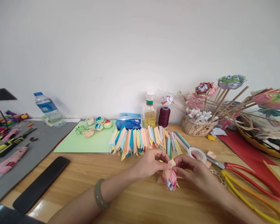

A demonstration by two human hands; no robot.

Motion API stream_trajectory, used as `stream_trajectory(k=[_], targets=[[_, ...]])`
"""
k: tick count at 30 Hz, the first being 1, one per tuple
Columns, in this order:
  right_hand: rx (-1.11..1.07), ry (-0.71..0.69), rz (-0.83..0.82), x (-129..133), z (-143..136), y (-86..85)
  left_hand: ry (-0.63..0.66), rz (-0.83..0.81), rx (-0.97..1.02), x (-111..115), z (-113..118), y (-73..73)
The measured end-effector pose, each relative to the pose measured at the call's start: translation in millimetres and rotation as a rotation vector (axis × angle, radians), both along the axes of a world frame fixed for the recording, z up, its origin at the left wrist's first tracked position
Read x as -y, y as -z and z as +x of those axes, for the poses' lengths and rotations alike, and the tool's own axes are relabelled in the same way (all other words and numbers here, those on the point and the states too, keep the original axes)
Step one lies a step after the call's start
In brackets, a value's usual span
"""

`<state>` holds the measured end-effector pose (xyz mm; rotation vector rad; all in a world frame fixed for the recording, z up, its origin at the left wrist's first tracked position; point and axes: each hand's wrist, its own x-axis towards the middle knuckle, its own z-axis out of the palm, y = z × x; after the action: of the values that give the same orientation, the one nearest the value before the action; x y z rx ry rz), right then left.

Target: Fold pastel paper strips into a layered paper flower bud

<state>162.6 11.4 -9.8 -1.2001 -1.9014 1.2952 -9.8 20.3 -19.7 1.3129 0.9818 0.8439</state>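
Between my two hands is a pink and white folded paper flower [170, 179], its petals pointing down toward me just above the table. My left hand [151, 163], a ring on one finger and a bangle on the wrist, pinches the flower's upper left side. From the right, my right hand [191, 168] grips a pale cream folded piece at its top with thumb and fingers. Right behind the hands lies a long row of folded paper strips [135, 141] in several colours. A roll of white tape [197, 155] lies beyond my right hand.
Large scissors [224, 168] with red and yellow handles lie at right. Behind stand a tissue pack [129, 121], an oil-like bottle [150, 109], a dark thread spool [164, 117] and a basket [199, 127] of paper flowers. A black phone [42, 183] lies left, near green paper [84, 144].
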Motion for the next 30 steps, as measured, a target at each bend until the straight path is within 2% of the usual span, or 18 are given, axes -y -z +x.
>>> stream_trajectory(k=[7, 11, 14, 18, 25, 30], targets=[[0.023, 0.016, 0.016, 0.6, -4.0, 4.7, 0.045, 0.005, -0.007, -1.9, -3.2, 2.3], [0.027, 0.014, 0.028, 1.9, -3.8, 5.4, 0.080, -0.076, -0.010, -3.3, -4.4, -1.5], [-0.015, -0.011, -0.021, 2.0, -2.9, 6.2, 0.072, -0.140, 0.006, -3.2, -4.0, -3.3], [-0.059, -0.024, -0.061, 0.5, -2.6, 9.9, 0.035, -0.110, 0.008, -2.2, -2.4, -2.7], [0.021, 0.009, 0.066, 1.0, -5.7, 9.0, -0.003, 0.043, -0.079, 0.2, -0.9, -2.1], [0.084, 0.025, 0.146, 3.3, -7.5, 4.3, 0.082, -0.036, -0.144, -4.0, -5.7, -0.5]])
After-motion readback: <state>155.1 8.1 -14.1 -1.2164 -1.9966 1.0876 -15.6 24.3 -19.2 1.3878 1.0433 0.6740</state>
